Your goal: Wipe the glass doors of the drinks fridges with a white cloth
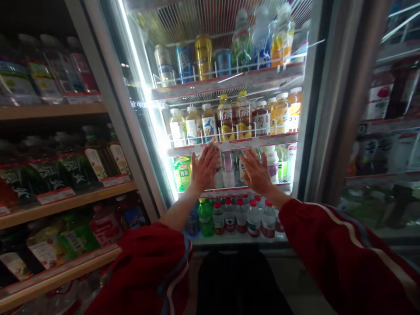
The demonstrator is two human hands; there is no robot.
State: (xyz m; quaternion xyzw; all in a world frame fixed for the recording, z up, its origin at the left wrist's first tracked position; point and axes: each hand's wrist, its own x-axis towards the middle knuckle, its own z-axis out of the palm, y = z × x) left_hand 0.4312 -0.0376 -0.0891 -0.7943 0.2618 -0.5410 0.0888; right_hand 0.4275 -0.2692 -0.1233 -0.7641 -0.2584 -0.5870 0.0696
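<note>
Both my hands reach into a lit drinks cooler, in front of its third shelf. My left hand is raised with its fingers stretched upward and the thumb apart, close to the red-and-white shelf edge strip. A pale, mottled patch shows by its fingers; I cannot make out what it is. My right hand is open with its fingers spread, close to the bottles on the same shelf, and nothing shows in it. Whether either hand touches the strip or a bottle is unclear. A green-labelled bottle stands left of my left hand.
Tea bottles line the shelf above, behind a wire rail. Cans and bottles fill the top shelf. Red-capped bottles stand at the bottom. A metal door frame is on the right; wooden shelves with drinks are on the left.
</note>
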